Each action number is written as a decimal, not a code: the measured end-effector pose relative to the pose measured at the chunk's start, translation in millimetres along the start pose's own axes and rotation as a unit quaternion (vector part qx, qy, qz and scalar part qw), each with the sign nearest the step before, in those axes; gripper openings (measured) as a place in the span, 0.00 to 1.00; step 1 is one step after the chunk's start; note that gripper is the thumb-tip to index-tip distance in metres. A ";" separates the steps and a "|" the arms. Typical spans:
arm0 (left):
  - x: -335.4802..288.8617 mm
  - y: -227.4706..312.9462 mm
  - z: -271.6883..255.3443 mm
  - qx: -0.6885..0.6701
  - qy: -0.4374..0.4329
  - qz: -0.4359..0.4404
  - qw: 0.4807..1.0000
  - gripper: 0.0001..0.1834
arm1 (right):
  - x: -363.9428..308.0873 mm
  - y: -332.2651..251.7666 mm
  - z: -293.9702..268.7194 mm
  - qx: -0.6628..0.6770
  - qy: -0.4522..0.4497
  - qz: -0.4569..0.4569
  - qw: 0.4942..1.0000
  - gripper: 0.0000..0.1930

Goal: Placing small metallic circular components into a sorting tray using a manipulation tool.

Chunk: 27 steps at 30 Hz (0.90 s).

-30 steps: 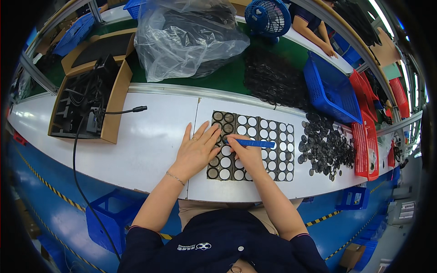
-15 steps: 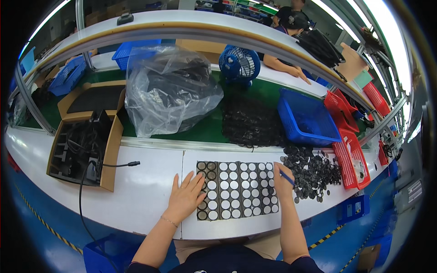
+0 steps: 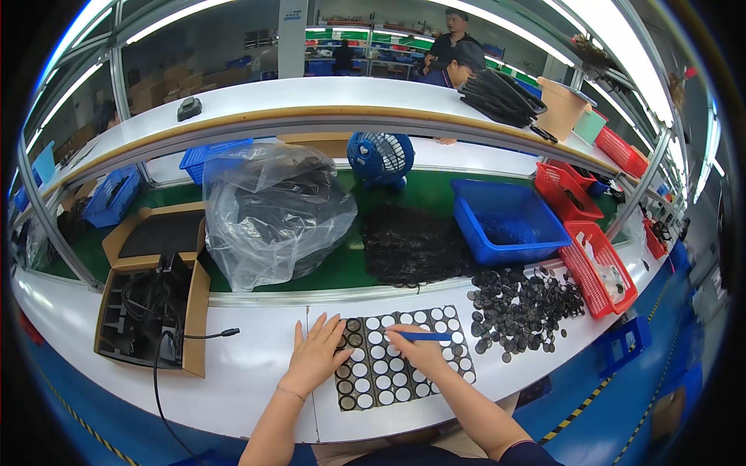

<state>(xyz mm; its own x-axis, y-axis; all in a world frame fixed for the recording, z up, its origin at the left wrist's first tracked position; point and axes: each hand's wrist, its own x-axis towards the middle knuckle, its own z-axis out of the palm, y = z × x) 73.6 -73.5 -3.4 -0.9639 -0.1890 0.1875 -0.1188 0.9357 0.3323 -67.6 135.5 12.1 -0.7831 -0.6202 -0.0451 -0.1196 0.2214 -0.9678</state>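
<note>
Head view: my left hand [image 3: 317, 353] lies flat, open, on the tray [image 3: 400, 359] w/ round holes to keep it steady; right hand [image 3: 417, 349] pinches a blue pen [image 3: 426, 336] over its middle. Black discs [image 3: 524, 307] heaped just right.

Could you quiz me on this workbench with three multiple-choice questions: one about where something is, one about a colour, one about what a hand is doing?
1. Where is the loose pile of black discs?
A. right of the hole tray
B. inside the cardboard box
C. under the plastic bag

2. What colour is the small fan?
A. red
B. blue
C. white

3. What is the left hand doing?
A. gripping a cable
B. raised in the air
C. lying flat on the tray's left edge

Answers: 1 A, the discs lie on the white bench beside the tray. 2 B, its grille is blue. 3 C, fingers spread on the tray.
</note>
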 end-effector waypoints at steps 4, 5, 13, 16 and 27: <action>-4.1 -7.0 4.9 -0.024 -0.037 0.011 0.999 0.41 | 15.9 -5.2 38.4 -0.050 -0.048 -0.096 0.993 0.12; -3.3 -8.2 8.4 -0.035 -0.049 0.015 0.998 0.42 | 20.5 3.2 41.8 -0.046 -0.042 -0.095 0.994 0.12; -4.9 -12.7 7.0 -0.019 -0.070 0.019 0.997 0.43 | 28.8 17.1 52.2 0.082 -0.015 0.070 0.994 0.13; -7.3 -13.9 10.5 -0.019 -0.056 0.021 0.998 0.42 | 26.2 14.5 53.9 0.072 -0.022 0.069 0.995 0.12; -6.1 -13.7 10.2 -0.033 -0.056 0.011 0.998 0.37 | 25.0 10.0 56.7 0.012 -0.039 0.041 0.998 0.11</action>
<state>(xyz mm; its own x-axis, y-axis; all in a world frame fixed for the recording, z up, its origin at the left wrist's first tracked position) 78.7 -82.1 -18.4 -0.9871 -0.1312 0.0915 -0.0856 0.9167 0.3903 -53.8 79.5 -12.8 -0.7401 -0.6573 -0.1423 -0.0422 0.2566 -0.9656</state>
